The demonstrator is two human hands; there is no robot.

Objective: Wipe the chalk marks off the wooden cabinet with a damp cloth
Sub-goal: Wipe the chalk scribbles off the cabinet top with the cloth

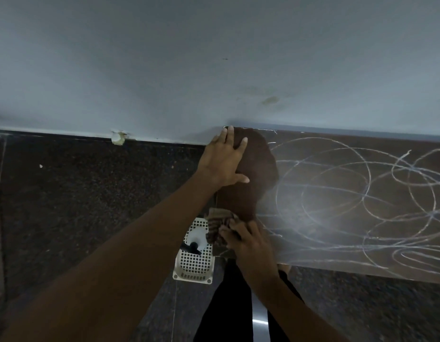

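Right hand (pixel 248 243) tight round cloth (pixel 217 224), left hand (pixel 223 161) flat on cabinet (pixel 325 218)

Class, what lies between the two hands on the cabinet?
Head view: a dark wiped patch, no chalk, between left hand and right hand.

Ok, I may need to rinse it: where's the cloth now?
Head view, lower centre: the cloth is bunched in the right hand at the near left corner of the cabinet, just right of the white basket.
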